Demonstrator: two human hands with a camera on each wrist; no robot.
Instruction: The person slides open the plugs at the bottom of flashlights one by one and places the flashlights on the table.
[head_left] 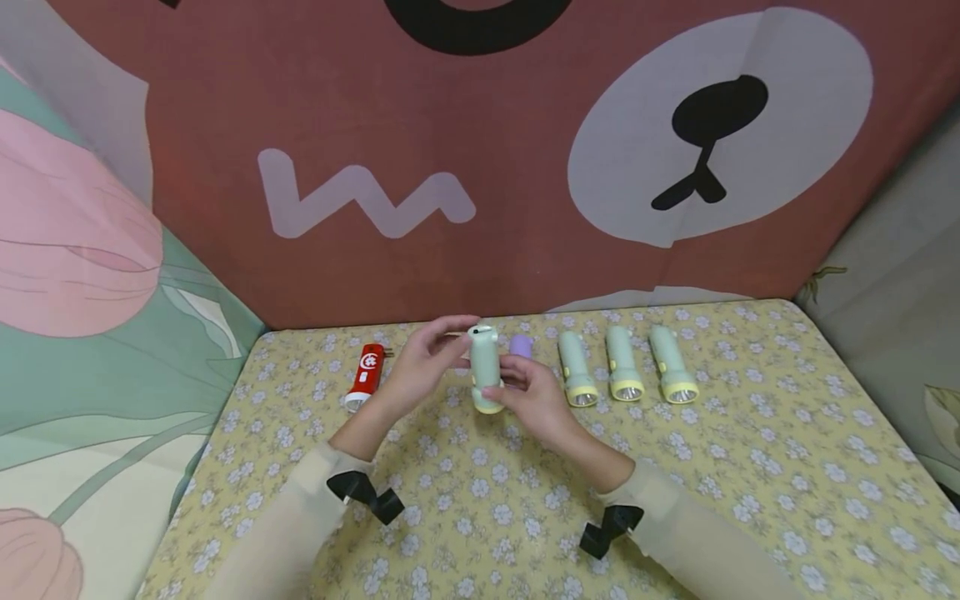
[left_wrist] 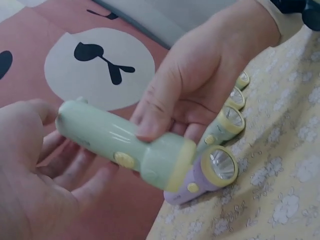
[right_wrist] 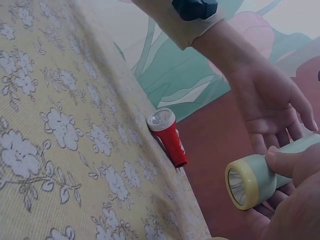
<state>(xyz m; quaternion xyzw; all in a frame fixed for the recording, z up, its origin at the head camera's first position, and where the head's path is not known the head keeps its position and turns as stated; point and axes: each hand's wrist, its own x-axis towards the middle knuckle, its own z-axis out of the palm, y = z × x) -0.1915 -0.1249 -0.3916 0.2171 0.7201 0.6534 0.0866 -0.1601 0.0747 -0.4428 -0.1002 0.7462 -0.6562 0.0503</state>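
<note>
My right hand [head_left: 542, 402] grips a pale green flashlight [head_left: 485, 368], thumb across its body near the yellow-rimmed head. Off the cloth, the flashlight is tilted, with its lens end low and its tail up. Beside the tail is my left hand [head_left: 420, 364], its fingers loosely spread. In the left wrist view those fingers [left_wrist: 70, 165] pass behind the flashlight's tail end, beside the yellow switch [left_wrist: 124, 160]. Partly hidden behind the right hand lies a purple flashlight [head_left: 521, 344], whose yellow-rimmed lens [left_wrist: 222, 165] shows in the left wrist view.
Three more green flashlights [head_left: 624, 362] lie in a row to the right, lenses toward me. On the left lies a red flashlight [head_left: 367, 372] with a white head and plug prongs. Flowered yellow cloth [head_left: 495, 533] covers the table; a red printed curtain [head_left: 525, 250] hangs behind.
</note>
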